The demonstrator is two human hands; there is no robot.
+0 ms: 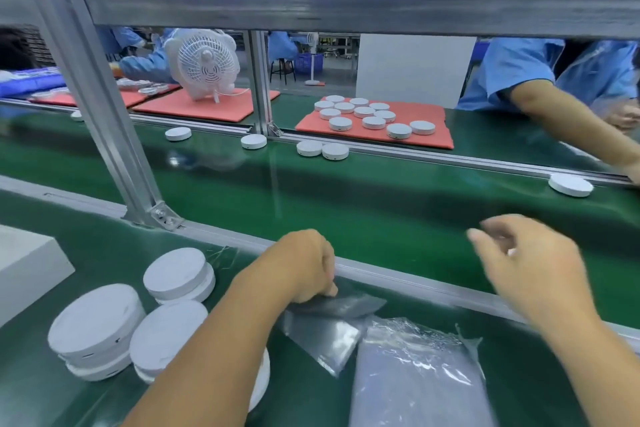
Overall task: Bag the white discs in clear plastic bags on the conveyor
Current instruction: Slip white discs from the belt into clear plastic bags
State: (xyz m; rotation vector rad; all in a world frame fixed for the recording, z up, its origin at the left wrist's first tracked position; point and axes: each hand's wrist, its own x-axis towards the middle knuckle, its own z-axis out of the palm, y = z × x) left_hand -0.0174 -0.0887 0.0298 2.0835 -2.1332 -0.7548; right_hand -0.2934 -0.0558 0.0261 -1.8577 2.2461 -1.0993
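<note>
Here, our left hand (304,267): pinching a clear bag (332,326) beside the conveyor rail (398,276).
Our right hand (530,263): loose, holding nothing, above the open belt (346,204).

Glossy clear plastic bag (332,319) under the left hand (308,267); matt white plastic discs (97,326) left of it; shiny green belt (381,204) beyond the right hand (530,270); brushed metal rail (398,276).

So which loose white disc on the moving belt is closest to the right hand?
The round white plastic disc alone at the belt's far right edge; the others lie farther left.
</note>
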